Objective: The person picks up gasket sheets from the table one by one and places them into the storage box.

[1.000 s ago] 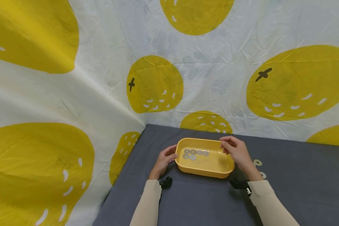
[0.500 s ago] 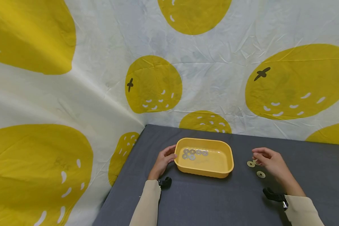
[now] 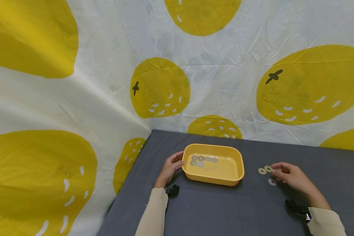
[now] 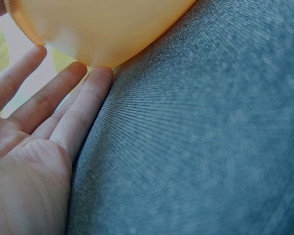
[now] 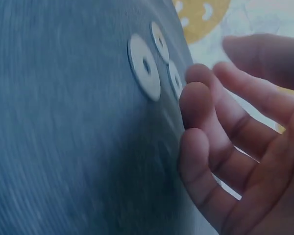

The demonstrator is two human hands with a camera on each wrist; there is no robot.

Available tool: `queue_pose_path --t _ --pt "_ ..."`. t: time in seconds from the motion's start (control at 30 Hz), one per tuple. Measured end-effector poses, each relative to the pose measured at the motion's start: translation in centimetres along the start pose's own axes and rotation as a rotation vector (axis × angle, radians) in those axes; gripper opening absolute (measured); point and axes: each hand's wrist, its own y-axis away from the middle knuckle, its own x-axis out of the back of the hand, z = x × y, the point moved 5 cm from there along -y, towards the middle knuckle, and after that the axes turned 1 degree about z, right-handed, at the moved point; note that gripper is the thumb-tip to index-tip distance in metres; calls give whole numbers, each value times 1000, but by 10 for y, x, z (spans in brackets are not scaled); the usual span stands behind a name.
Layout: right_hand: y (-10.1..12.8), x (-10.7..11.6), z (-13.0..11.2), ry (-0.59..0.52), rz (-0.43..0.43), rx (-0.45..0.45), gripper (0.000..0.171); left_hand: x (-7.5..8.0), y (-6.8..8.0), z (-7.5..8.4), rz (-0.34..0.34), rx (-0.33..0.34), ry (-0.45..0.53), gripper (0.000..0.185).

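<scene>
In the head view, a yellow tray (image 3: 213,170) sits on the dark grey cloth, with several flat metal washers (image 3: 200,158) lying at its left end. My left hand (image 3: 170,167) rests against that end; straight fingertips touch the outer wall (image 4: 112,29) in the left wrist view, and the thumb lies at the rim. To the tray's right, my right hand (image 3: 290,175) hovers over three loose washers (image 3: 262,171). Its fingers are bent and its thumb stands apart in the right wrist view, with nothing seen between them. The nearest washer (image 5: 144,67) lies flat beside the fingertips.
A dark grey cloth (image 3: 212,209) covers the table. Behind and to the left hangs white fabric (image 3: 221,88) with yellow fruit prints. Black wrist straps (image 3: 172,190) sit at both wrists, below beige sleeves.
My right hand has left the tray's right end, moved rightward to the loose washers, then drawn slightly back and lower. The left hand and the tray have stayed in place.
</scene>
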Motion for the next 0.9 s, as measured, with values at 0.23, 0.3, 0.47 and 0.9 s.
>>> queue_pose_path --t 0.23,0.3,0.47,0.9 --pt "4 3 8 74 -22 70 32 -1 -1 -2 -14 2 10 52" --pt "4 3 11 92 -28 84 31 -1 0 -2 -18 2 14 52" --pt "3 -2 17 93 -49 143 28 -1 -1 -2 -15 4 17 52" --pt "2 -6 15 90 -98 136 24 1 0 -1 -6 -6 14 53"
